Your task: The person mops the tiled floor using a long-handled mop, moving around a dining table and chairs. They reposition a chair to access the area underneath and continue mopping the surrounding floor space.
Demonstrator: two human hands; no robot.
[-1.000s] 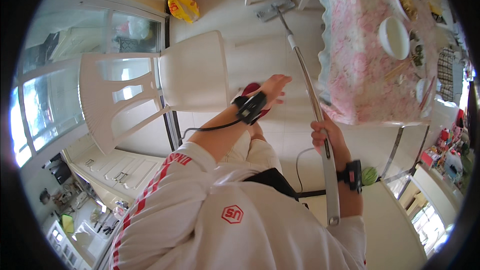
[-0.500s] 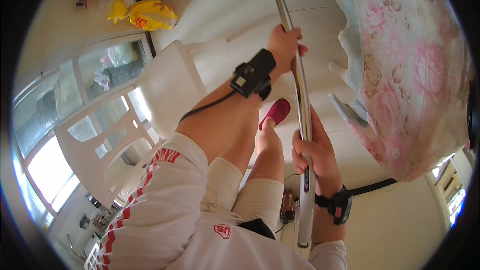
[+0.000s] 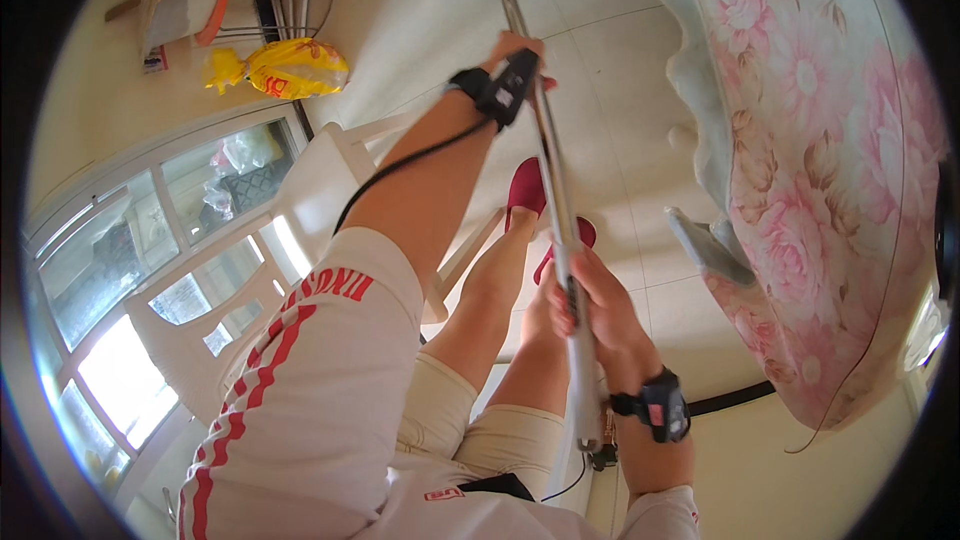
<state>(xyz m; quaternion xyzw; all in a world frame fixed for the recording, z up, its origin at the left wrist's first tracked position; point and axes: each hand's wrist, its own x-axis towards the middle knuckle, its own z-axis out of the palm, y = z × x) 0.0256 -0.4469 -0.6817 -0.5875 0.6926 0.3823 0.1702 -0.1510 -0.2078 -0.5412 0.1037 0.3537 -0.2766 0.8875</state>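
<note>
A long chrome pole (image 3: 551,150) with pale grey-white end sections slants from the top of the view down toward my body. My left hand (image 3: 517,48) is wrapped round its far part. Lower down, my right hand (image 3: 598,308) grips the pole close to its near end, fingers curled about it. The pole's far end runs out of the picture, so what it carries, if anything, is hidden. Both wrists wear black strapped devices. Beneath the pole are my legs and dark red slippers (image 3: 527,188) on the tiled floor (image 3: 610,90).
On the right hangs a pink floral cloth (image 3: 800,140) with a wavy grey edge. To the left stands a white plastic chair (image 3: 325,175) before a glazed window frame (image 3: 130,225). A yellow plastic bag (image 3: 298,68) lies by the wall at the upper left.
Both hands and the pole have shifted left and upward in view, still gripping it. My legs have shifted, and a second slipper now shows. The head view has also moved slightly.
</note>
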